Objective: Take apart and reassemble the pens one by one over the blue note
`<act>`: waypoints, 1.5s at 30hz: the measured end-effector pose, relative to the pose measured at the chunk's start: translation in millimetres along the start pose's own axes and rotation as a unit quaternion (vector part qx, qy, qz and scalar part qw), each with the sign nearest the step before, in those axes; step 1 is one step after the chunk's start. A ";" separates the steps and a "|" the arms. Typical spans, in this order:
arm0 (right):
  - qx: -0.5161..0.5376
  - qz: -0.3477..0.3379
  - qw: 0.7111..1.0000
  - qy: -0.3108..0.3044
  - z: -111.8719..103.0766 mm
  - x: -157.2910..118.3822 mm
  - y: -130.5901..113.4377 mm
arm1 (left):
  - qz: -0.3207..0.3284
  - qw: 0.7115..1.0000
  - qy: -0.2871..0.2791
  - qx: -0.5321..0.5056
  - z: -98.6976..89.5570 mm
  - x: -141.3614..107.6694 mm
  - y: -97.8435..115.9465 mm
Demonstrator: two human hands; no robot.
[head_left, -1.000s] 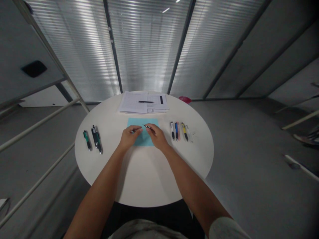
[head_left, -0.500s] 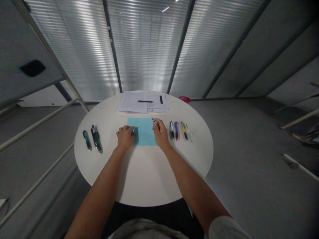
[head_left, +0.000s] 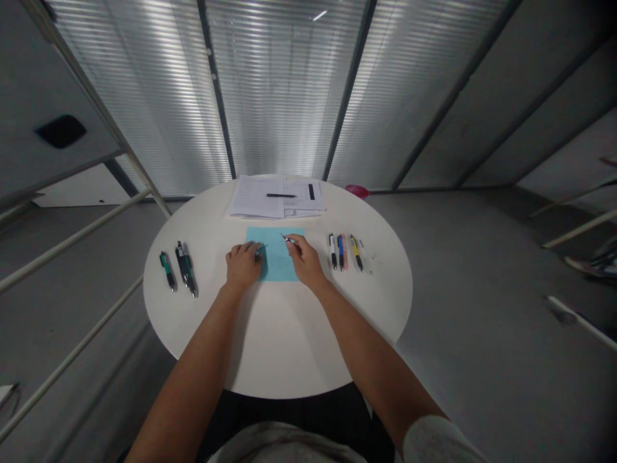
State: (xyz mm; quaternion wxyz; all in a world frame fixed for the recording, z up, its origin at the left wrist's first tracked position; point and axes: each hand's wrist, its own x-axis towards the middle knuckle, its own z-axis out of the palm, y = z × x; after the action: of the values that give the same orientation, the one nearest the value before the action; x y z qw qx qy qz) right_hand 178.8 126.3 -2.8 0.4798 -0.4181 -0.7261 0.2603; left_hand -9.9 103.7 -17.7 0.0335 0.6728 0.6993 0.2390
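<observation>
A light-blue sheet point(head_left: 277, 263) lies flat on the round white table point(head_left: 289, 341). Over its left edge rests my left hand point(head_left: 243, 263), fingers curled, with thumb and forefinger closed on a small thin dark piece point(head_left: 262, 247) too small to name. My right hand point(head_left: 306, 258) is above the sheet's right part, pinching a slim pen point(head_left: 288, 238). The pen's thin dark end points up and to the left, toward the sheet's middle; fingers hide the rest of it.
Green-and-black pens point(head_left: 186, 267) lie at the left. White, blue and yellow pens point(head_left: 357, 252) lie at the right, beside small clear pieces point(head_left: 369, 260). Behind the sheet are stacked papers point(head_left: 255, 198) with a black pen point(head_left: 281, 195) on top. Metal rails point(head_left: 87, 228) stand left.
My right hand has moved left and slightly down over the blue sheet with the pen, which now tilts more to the left. My left hand has barely moved.
</observation>
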 end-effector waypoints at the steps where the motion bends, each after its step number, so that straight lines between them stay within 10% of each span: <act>1: -0.003 0.002 1.000 -0.006 0.1 -0.1 0.1 | 0.001 1.000 0.000 -0.003 -0.5 0.0 0.2; 31: -0.032 0.004 0.998 -0.051 -0.5 -1.0 -0.7 | -0.020 0.999 0.016 0.023 -4.1 7.7 8.3; 45: -0.040 0.012 0.996 -0.073 1.6 -2.0 2.3 | -0.087 0.939 0.145 -0.298 -1.3 14.4 -1.8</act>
State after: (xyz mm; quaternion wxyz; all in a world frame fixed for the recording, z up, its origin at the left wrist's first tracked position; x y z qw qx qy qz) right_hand 178.6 125.8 -6.2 0.4056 -0.4251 -0.7640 0.2667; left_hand -13.3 117.2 -13.3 0.1516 0.5263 0.6494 0.5275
